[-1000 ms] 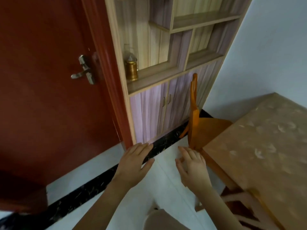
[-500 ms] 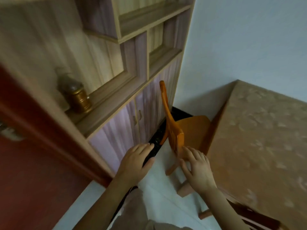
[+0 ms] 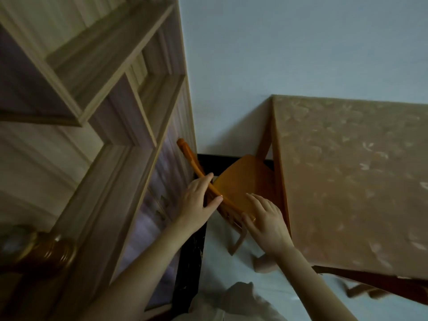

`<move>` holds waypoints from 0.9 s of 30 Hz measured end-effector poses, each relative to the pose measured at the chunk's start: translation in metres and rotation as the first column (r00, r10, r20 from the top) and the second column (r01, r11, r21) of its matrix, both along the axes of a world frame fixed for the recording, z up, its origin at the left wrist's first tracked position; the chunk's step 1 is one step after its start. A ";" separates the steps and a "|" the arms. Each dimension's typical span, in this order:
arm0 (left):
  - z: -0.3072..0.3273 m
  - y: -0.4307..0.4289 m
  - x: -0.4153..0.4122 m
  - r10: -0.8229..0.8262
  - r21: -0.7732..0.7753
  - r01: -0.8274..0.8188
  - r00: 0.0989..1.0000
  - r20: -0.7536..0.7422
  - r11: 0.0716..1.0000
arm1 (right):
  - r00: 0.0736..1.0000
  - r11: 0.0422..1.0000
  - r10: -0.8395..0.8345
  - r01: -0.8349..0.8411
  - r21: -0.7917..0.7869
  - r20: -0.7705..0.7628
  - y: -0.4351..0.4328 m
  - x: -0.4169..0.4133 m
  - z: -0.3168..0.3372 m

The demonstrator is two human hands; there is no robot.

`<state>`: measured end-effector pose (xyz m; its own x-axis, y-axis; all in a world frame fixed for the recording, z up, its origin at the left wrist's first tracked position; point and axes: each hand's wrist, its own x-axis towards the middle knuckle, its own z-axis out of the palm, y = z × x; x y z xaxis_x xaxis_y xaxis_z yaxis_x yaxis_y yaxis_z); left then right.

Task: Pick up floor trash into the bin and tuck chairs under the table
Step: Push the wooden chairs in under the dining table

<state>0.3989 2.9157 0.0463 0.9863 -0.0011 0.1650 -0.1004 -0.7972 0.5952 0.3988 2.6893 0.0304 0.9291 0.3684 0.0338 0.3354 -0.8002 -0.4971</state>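
Observation:
An orange wooden chair (image 3: 245,179) stands in the corner between the cabinet and the table (image 3: 347,181), its seat reaching the table's left edge. Its curved top rail runs diagonally from upper left to lower right. My left hand (image 3: 199,205) straddles that rail near its middle, fingers straight on the far side and thumb on the near side. My right hand (image 3: 264,218) lies on the rail's lower end, fingers spread over the seat side and thumb against the rail. No trash or bin is in view.
A tall wooden cabinet (image 3: 115,158) with open shelves fills the left side, close behind the chair back. A brass-coloured jar (image 3: 46,251) sits on its ledge at lower left. A black tile strip (image 3: 190,262) borders the white floor (image 3: 231,279). A pale wall closes the corner.
I have stepped closer and turned right; the red door has left the view. Both hands moved from mid-air onto the chair's top rail.

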 end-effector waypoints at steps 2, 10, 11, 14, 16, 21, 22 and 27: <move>-0.013 -0.003 0.018 0.072 -0.053 -0.078 0.992 -0.099 0.996 | 0.998 1.000 0.008 -0.008 -0.010 -0.063 0.006 0.014 -0.012; -0.051 -0.003 0.055 0.229 -0.225 -0.357 0.865 -0.446 0.907 | 0.920 0.991 0.133 -0.136 0.019 -0.369 0.018 0.051 -0.067; -0.053 -0.002 0.058 0.226 -0.277 -0.381 0.858 -0.461 0.882 | 0.910 0.989 0.148 -0.137 0.057 -0.387 0.020 0.052 -0.068; -0.057 0.002 0.063 0.161 -0.498 -0.446 0.843 -0.514 0.743 | 0.913 0.977 0.152 -0.082 0.194 -0.379 0.022 0.050 -0.075; -0.061 0.003 0.066 0.139 -0.573 -0.459 0.847 -0.514 0.679 | 0.921 0.962 0.145 -0.046 0.267 -0.362 0.021 0.051 -0.081; -0.071 0.007 0.073 0.135 -0.630 -0.475 0.850 -0.509 0.614 | 0.920 0.933 0.127 0.016 0.359 -0.370 0.026 0.055 -0.084; -0.072 0.009 0.076 0.133 -0.638 -0.475 0.851 -0.507 0.606 | 0.919 0.931 0.123 0.023 0.364 -0.374 0.028 0.056 -0.084; -0.080 0.033 0.110 0.063 -0.668 -0.443 0.857 -0.512 0.598 | 0.930 0.917 0.064 0.088 0.388 -0.361 0.052 0.074 -0.085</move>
